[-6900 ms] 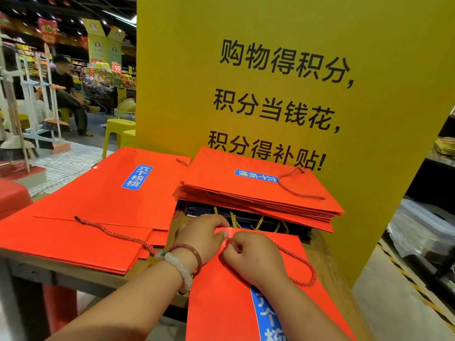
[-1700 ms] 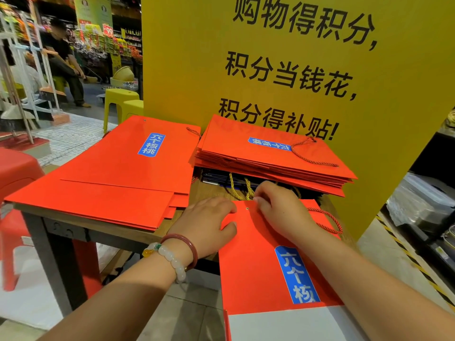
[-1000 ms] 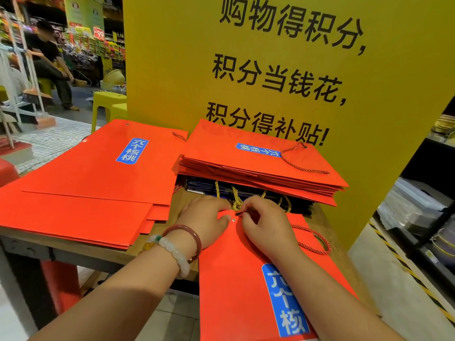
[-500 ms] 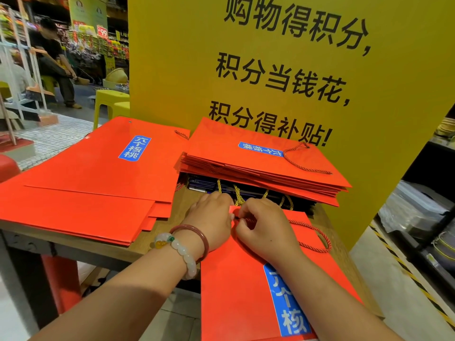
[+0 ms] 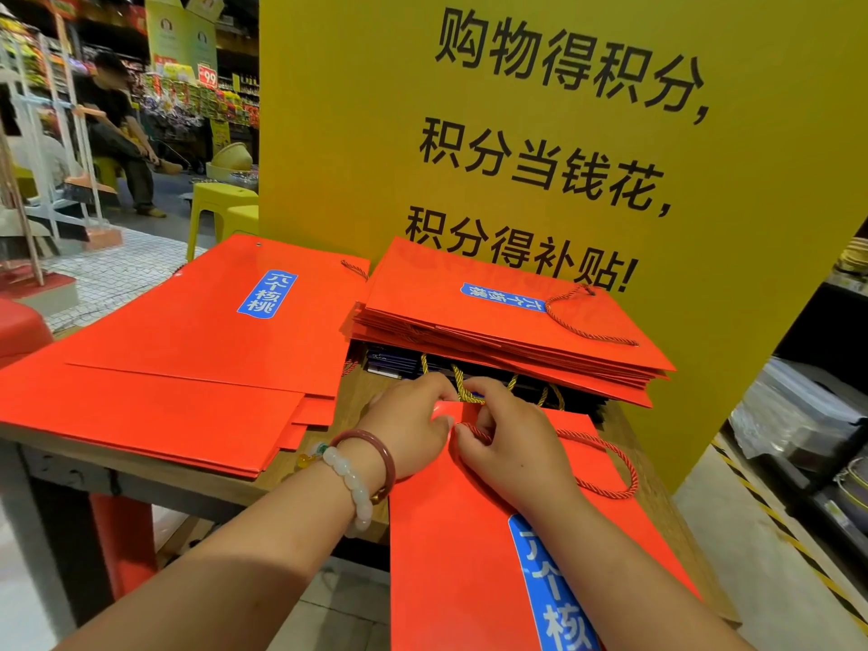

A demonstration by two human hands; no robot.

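Head view: the red paper bag [image 5: 460, 556] lies flat at the near right corner of the worktop [image 5: 350, 392], its lower half hanging past the near edge. The left hand [image 5: 408, 429] clamps the bag's top edge. The right hand [image 5: 512, 444] pinches the red cord [image 5: 610, 462] close to that edge. A hard tug could tear the paper or drag the overhanging bag off the worktop, and a loose pinch would let the cord slip free.

bright, even indoor light fills the frame, with soft shadows only. the upper left background is dimmer and slightly blurred. straight lines bend toward the edges from wide-angle distortion.
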